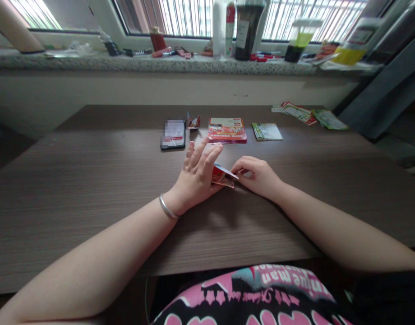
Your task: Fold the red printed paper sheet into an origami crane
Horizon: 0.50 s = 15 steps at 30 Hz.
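Red paper [219, 174], visible length crosswise, pointing right

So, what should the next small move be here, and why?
Probably the right hand should press the folded red paper flatter: its layers stand apart at the right end, where that hand's fingertips are close, while the left hand is at its other end.

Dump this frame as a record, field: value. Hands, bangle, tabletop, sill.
left_hand: left hand, fingers spread, against folded red paper
right_hand: right hand, fingers curled at the paper's right end; grip unclear
left_wrist: silver bangle
table_beyond_hands: phone, small folded piece, red printed stack, green-and-white stack
table_far_right: loose printed sheets
sill: dark-filled container, among other items
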Tool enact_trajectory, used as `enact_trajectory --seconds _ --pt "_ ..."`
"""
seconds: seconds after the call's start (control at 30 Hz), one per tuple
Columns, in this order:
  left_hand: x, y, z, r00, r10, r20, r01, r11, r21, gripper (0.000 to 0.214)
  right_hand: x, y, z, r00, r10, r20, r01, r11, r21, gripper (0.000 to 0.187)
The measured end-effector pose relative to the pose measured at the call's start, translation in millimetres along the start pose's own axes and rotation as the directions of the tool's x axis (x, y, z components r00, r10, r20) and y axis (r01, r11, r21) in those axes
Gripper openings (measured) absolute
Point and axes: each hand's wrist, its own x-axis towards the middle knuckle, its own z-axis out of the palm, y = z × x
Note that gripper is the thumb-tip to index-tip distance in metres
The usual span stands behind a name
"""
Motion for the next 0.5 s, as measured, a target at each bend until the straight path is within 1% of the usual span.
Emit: enact_trajectory --seconds 0.07,0.13,0.2,0.27,0.33,0.4,0.5 --pt "1.2 0.8 -2.0 0.999 -0.030 0.022 0.031 0.999 -0.043 0.086 -0.7 -3.7 0.0 0.998 0.021 -0.067 -0.019 0.999 0.035 0.005" --pt "1.9 0.4 -2.9 0.994 -0.103 0.037 0.106 0.990 -0.089 0.082 -1.1 -6.6 -0.1 0.991 0.037 -0.130 -0.031 0.998 0.052 0.007" --pt "2.7 -0.6 -3.4 0.986 -0.154 0.061 0.161 0.978 -0.131 0.076 -1.5 -9.3 0.0 0.984 0.045 -0.171 -0.035 0.998 0.060 0.008" --pt "3.8 -1.0 -4.2 0.982 -0.172 0.078 0.182 0.970 -0.161 0.066 -2.3 -11.9 0.4 0.976 0.069 -0.206 -0.049 0.994 0.098 0.010" --pt "5.1 -0.4 -5.2 0.981 -0.186 0.064 0.194 0.964 -0.183 0.057 -3.4 -14.3 1.1 0.968 0.108 -0.228 -0.068 0.982 0.176 0.015" --pt "6.3 1.0 -6.0 0.979 -0.200 0.024 0.201 0.958 -0.207 0.048 -4.3 -15.9 1.7 0.966 0.124 -0.226 -0.070 0.970 0.232 0.017" --pt "8.0 2.4 -6.2 0.975 -0.219 -0.025 0.205 0.942 -0.264 0.032 -4.4 -16.7 2.8 0.979 0.059 -0.196 -0.017 0.978 0.206 0.020"
